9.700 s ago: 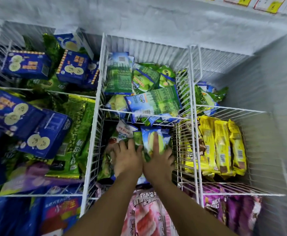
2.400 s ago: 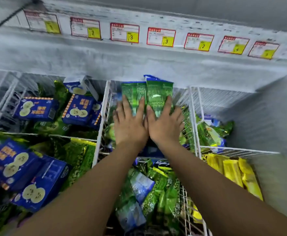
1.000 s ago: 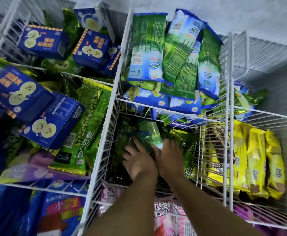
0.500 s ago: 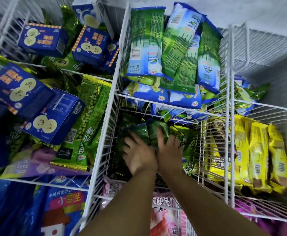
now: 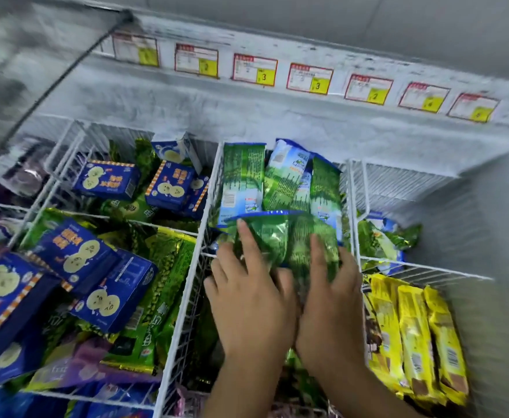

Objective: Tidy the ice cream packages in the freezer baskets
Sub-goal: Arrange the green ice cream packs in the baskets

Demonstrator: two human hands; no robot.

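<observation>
My left hand (image 5: 247, 294) and my right hand (image 5: 330, 300) are side by side, palms down, and hold a bundle of green ice cream packages (image 5: 280, 239) between them. The bundle is lifted over the wire divider, at the near edge of the far middle basket (image 5: 215, 176). In that basket, green and blue packages (image 5: 242, 176) of the same kind stand in a row against the back. Motion blurs the bundle, and my thumbs are partly hidden under it.
Blue boxes (image 5: 105, 179) and green packs (image 5: 162, 282) fill the left baskets. Yellow packages (image 5: 413, 342) lie in a row in the right basket. The near middle basket (image 5: 184, 312) lies below my wrists. Price tags (image 5: 254, 69) line the frosted back wall.
Both hands gathered green packages in the near middle basket, then lifted them up and away toward the far middle basket. The camera has tilted upward.
</observation>
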